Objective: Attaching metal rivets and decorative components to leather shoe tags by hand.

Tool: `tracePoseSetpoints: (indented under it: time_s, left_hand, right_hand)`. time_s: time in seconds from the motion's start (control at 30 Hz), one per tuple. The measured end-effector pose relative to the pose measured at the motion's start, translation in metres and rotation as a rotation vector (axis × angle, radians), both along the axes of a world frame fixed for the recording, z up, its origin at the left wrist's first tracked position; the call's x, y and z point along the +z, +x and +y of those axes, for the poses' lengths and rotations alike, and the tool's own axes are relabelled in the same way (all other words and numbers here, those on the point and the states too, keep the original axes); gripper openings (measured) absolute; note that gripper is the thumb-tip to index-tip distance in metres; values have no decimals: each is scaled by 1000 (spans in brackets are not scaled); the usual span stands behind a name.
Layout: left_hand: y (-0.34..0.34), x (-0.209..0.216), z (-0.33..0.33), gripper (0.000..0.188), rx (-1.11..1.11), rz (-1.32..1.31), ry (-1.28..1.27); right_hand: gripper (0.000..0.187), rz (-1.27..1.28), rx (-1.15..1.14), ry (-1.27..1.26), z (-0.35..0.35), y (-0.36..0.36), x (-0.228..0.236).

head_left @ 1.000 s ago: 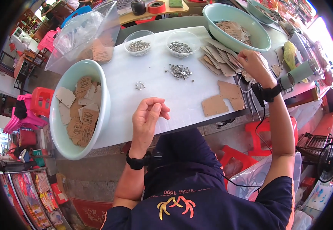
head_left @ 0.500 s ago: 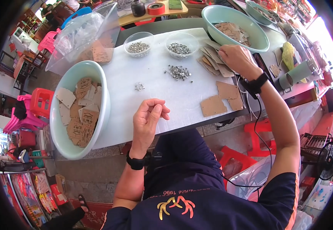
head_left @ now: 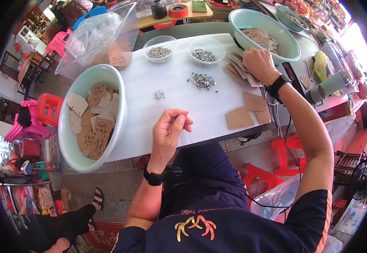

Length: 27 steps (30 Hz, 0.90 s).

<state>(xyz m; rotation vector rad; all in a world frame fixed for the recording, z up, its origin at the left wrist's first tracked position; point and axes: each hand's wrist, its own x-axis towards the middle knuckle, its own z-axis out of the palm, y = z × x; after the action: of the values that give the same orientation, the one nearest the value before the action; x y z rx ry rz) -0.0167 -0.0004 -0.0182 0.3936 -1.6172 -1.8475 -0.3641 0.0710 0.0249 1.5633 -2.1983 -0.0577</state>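
Note:
My left hand [head_left: 171, 128] hovers above the table's front part, fingers curled in and thumb against the index finger. Whatever it may pinch is too small or hidden. My right hand [head_left: 260, 65] is at the fanned stack of brown cardboard cards [head_left: 238, 69], fingers closed on the cards' edge; the fingertips are partly hidden. Closer to me lie a few flat cardboard cards [head_left: 240, 118]. Mid-table is a loose heap of small silvery metal pieces [head_left: 203, 81], with a smaller cluster of shiny bits [head_left: 160, 95] to its left.
Two clear bowls [head_left: 160, 39] of small metal parts stand at the back. A pale green basin [head_left: 120, 105] of printed cards is at left, another basin [head_left: 291, 40] behind my right hand. A clear bin [head_left: 71, 63], a grey-green cup [head_left: 333, 82] and red stools [head_left: 48, 110] surround the table.
The view has shifted slightly, so the table appears further right. My right hand stays at the card stack, and my left stays curled. A person's leg and sandalled foot now show more at lower left.

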Motion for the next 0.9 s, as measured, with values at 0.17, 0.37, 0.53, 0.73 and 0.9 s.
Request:
tracePoseSetpoints:
  time_s: [0.17, 0.37, 0.53, 0.73, 0.9]
  left_hand:
    - [1, 0, 0, 18, 5, -5, 0]
    - [1, 1, 1, 18, 13, -31, -14]
    - [0, -1, 0, 19, -3, -12, 4]
    - [0, -1, 0, 18, -14, 0, 8]
    - [0, 1, 3, 19, 8, -34, -7]
  right_hand:
    - [18, 7, 18, -83, -2, 9, 3]
    - [18, 34, -55, 39, -10, 3, 0]
    - [19, 12, -108, 41, -6, 8, 5]
    - [27, -101, -1, -268, 31, 26, 30]
    - [29, -1134, 4, -372, 63, 70, 46]
